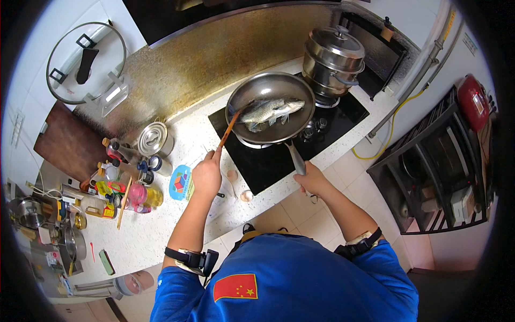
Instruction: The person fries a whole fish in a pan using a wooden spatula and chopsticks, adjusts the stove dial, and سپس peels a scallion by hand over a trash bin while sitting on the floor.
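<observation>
A whole fish (270, 111) lies on its side in a deep frying pan (277, 86), its head towards the right. The pan sits over a burner of the black glass gas hob (249, 169). With its fingers wrapped round the pan's grey handle (296, 157), my right hand (312, 179) is at the hob's front edge. A wooden spatula (228, 132) is gripped in my left hand (207, 175). Its far end reaches into the pan by the fish's tail, and whether the two touch is hard to tell.
A lidded steamer pot (334, 60) stands on the rear right burner. Eggshells (246, 196) lie near the counter's (141, 241) front edge. Bottles and jars (139, 195) crowd its left part, beside a lidded metal canister (154, 139). A glass lid (86, 62) hangs on the wall.
</observation>
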`<state>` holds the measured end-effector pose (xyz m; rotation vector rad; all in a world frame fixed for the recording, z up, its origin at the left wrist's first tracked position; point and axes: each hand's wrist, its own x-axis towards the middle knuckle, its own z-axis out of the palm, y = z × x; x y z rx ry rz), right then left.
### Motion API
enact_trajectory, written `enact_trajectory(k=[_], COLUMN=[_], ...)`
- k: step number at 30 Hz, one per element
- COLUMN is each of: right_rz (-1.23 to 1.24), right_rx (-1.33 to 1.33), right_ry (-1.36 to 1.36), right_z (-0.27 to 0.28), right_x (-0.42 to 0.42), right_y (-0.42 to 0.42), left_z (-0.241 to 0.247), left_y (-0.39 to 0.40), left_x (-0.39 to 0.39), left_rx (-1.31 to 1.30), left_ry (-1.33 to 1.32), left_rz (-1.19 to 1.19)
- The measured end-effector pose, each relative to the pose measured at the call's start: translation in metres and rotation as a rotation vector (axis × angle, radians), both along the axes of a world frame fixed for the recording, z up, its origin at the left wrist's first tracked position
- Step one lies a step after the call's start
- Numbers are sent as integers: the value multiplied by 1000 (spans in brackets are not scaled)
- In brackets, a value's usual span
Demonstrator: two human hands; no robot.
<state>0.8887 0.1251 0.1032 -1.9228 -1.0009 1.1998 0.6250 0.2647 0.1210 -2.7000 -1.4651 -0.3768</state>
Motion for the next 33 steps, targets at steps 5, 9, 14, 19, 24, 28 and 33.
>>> enact_trajectory(k=[5,9,14,19,24,28,33], right_rz=[10,-10,-14,-10,-12,-7,-2], right_rx=[-3,-28,-23,-16,-5,-12,-21], right_ry=[-28,-56,-63,-46,-48,-69,-76], right_z=[-4,-10,-5,-7,-8,-2,-1], right_x=[0,0,-1,0,0,-2,-2], right_y=[0,1,0,1,1,1,1], left_z=[-8,-6,-8,-4,0,-4,-7], left_y=[5,3,5,4,4,6,7], left_x=[-3,-7,-8,-9,-12,-15,-18], left_rx=[58,27,48,15,3,22,44], left_ry=[30,50,29,16,-9,-35,-50], left_rz=[-42,-72,-109,-101,-91,-101,-110])
